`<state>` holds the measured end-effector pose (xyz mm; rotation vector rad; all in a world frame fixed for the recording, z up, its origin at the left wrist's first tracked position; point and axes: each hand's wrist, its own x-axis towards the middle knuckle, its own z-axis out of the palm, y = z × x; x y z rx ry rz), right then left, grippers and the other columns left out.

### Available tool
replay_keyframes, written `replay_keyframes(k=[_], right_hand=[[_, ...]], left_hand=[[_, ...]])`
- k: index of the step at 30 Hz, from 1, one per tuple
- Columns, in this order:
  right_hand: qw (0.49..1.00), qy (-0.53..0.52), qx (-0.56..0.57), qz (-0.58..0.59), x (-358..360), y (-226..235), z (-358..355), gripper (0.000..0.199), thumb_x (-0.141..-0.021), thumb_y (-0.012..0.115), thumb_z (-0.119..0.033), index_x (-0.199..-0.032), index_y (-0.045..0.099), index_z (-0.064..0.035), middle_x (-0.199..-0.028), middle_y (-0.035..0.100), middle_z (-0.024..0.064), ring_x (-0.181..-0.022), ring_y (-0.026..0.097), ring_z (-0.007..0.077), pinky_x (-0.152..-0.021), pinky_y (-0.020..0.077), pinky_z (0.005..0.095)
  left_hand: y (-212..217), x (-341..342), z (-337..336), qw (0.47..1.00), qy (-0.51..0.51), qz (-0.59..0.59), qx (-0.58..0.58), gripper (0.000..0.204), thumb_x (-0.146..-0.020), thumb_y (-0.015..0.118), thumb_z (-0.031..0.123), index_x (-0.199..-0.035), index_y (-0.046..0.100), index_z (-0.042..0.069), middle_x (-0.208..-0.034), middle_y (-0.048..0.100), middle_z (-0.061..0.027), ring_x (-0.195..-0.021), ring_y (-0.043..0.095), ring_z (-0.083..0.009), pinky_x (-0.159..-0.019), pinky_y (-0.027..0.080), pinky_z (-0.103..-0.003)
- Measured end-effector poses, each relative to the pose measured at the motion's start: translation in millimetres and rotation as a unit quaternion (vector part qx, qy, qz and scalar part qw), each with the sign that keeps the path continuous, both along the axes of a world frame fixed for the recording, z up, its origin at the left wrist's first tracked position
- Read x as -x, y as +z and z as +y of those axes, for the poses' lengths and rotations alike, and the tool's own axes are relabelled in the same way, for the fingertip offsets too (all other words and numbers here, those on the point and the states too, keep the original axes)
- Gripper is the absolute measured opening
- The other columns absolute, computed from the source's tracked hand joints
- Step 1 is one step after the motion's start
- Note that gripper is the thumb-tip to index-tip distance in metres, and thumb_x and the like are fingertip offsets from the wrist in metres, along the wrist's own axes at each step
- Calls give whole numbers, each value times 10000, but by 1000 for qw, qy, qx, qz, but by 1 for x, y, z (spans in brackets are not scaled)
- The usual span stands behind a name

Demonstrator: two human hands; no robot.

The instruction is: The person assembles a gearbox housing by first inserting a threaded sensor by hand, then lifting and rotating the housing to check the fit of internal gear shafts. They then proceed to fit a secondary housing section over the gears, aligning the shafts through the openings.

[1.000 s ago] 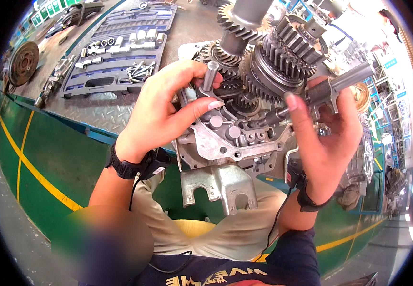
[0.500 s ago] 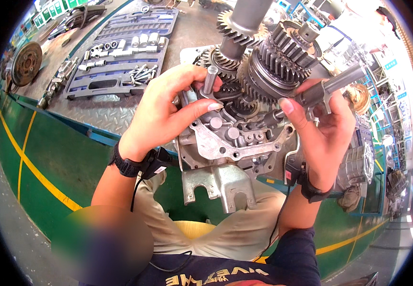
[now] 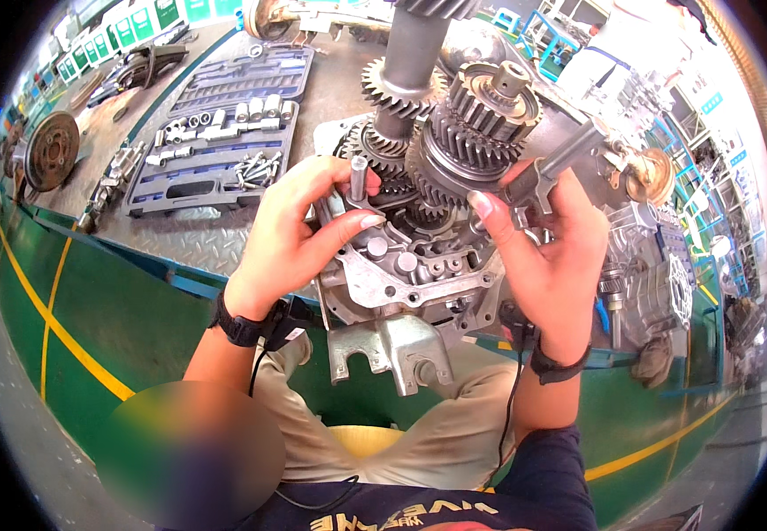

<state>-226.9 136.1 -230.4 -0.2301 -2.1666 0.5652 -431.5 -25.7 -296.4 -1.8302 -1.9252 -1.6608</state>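
Observation:
An open gearbox housing [image 3: 441, 290] of pale metal stands in front of me with two upright gear shafts in it. The taller shaft [image 3: 412, 62] is at the left, and the stack of gears [image 3: 481, 133] at its right has a toothed top. My left hand [image 3: 291, 234] curls at the housing's left side, thumb and fingers about a short upright metal rod [image 3: 359, 180]. My right hand [image 3: 553, 252] grips a slanted shift rod [image 3: 572, 149] with a fork-like collar, beside the gear stack. Its thumb points at the gears; the rod's lower end is hidden.
A socket set case [image 3: 207, 155] lies open on the metal workbench [image 3: 184, 237] to the left. A rusty round drum [image 3: 52, 150] stands farther left. Another gearbox casing [image 3: 653, 296] is at the right. A bracket-shaped metal part [image 3: 391, 350] juts from the housing toward my lap.
The view has shifted, so the gearbox and both hands appear farther left. The rod in my right hand slants a little more steeply. Both hands keep their grips.

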Motion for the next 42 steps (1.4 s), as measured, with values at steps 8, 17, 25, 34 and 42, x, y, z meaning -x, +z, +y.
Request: replay_keyframes(k=[8, 17, 25, 34, 42], right_hand=[[1000, 3, -23, 6, -1, 1, 1, 447, -851, 852, -40, -1248, 661, 36, -942, 743, 107, -667, 714, 184, -630, 591, 303], [1000, 0, 9, -6, -2, 1, 2, 369, -858, 861, -96, -1119, 632, 30, -699, 678, 117, -600, 714, 235, -565, 522, 333], [999, -19, 9, -35, -6, 11, -6, 316, -868, 846, -85, -1026, 591, 15, -745, 723, 143, -660, 762, 262, -576, 547, 338], [999, -10, 14, -35, -6, 9, -5, 307, -875, 841, -86, -1024, 590, 8, -768, 737, 149, -681, 773, 274, -586, 561, 349], [999, -9, 19, -27, -5, 6, -4, 322, -873, 847, -89, -1001, 568, 9, -756, 725, 160, -678, 771, 281, -570, 553, 348]], left_hand=[[-9, 3, 5, 998, -19, -3, -62, 338, -829, 858, 7, -1123, 691, 12, -1063, 743, -105, -977, 711, -248, -883, 552, -353], [-3, -2, 3, 999, -14, -23, -44, 275, -843, 845, 45, -1037, 652, 22, -1073, 748, -95, -987, 714, -240, -873, 544, -364], [-4, -1, 3, 999, -3, -10, -41, 264, -835, 837, 34, -1059, 698, 18, -1067, 751, -97, -988, 713, -247, -871, 540, -360], [-8, 4, 5, 998, -5, 33, -50, 378, -799, 885, 31, -1042, 596, 9, -1024, 737, -121, -914, 688, -304, -839, 544, -378], [-5, 0, 3, 999, 1, 8, -44, 273, -840, 842, 55, -1059, 682, 18, -1052, 746, -94, -971, 708, -248, -855, 531, -355]])
